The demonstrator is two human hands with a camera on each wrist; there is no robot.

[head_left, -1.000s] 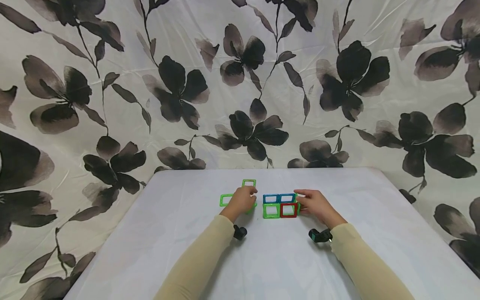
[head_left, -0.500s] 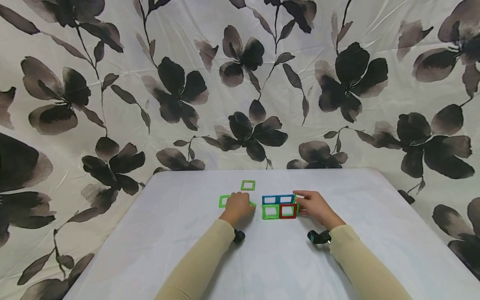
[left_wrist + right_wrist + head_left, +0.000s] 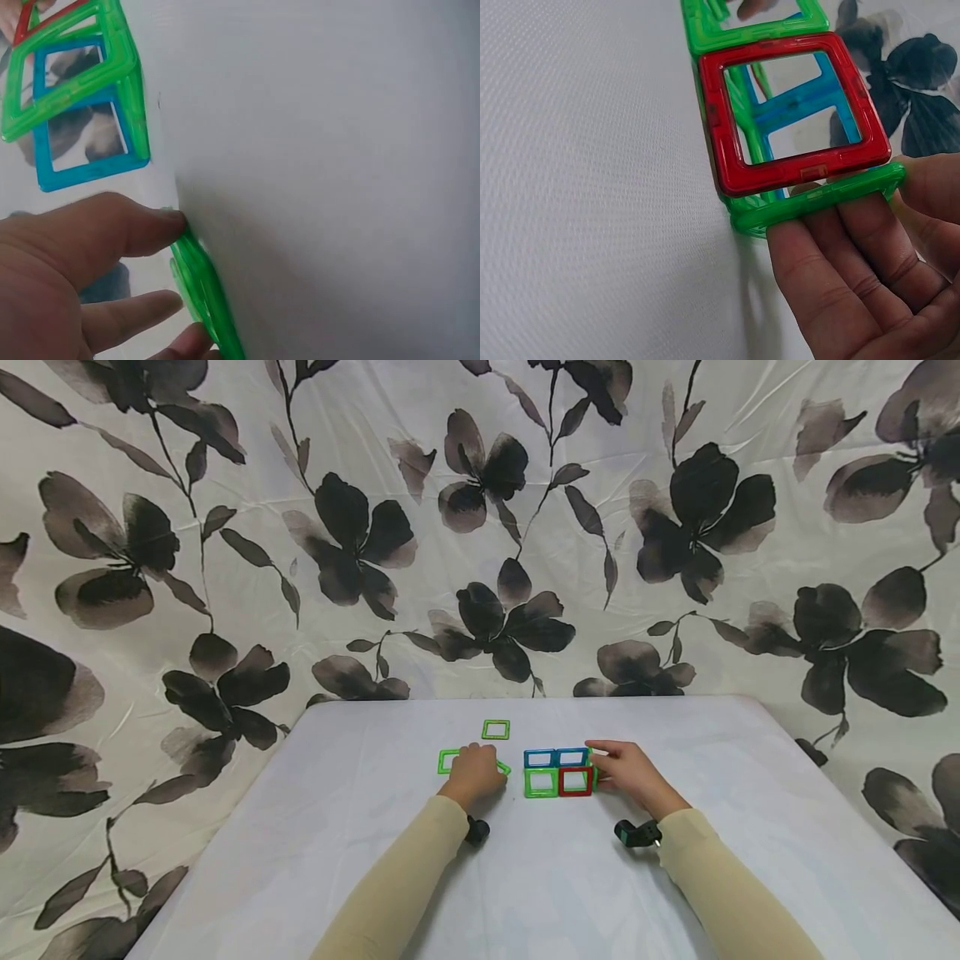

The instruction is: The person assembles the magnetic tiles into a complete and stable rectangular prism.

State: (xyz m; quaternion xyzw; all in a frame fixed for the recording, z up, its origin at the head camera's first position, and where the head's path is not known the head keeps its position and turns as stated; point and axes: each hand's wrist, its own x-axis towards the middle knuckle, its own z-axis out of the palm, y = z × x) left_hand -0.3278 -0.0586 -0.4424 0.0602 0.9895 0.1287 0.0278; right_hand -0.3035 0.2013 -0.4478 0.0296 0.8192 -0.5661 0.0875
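Note:
In the head view, green, red and blue magnetic tiles form a box. A green tile (image 3: 527, 782) and a red tile (image 3: 575, 794) make its front, with blue tiles (image 3: 557, 758) above them. My right hand (image 3: 639, 777) holds the right end: in the right wrist view its fingers (image 3: 862, 277) lie against the outside of a green end tile (image 3: 817, 196), a fingertip at its corner. My left hand (image 3: 474, 775) is over green tiles left of the box. Its thumb (image 3: 150, 229) and fingers pinch a green tile (image 3: 206, 289) at the table surface.
One loose green tile (image 3: 496, 737) lies farther back on the white table (image 3: 570, 885). Another green tile (image 3: 441, 763) pokes out left of my left hand. A floral cloth (image 3: 450, 668) hangs behind the table. Each wrist carries a small black camera (image 3: 637, 834).
My left hand has drawn back from the far green tile toward the nearer green tiles, leaving the far one uncovered. Over the last half second both hands barely moved; the right stays at the box.

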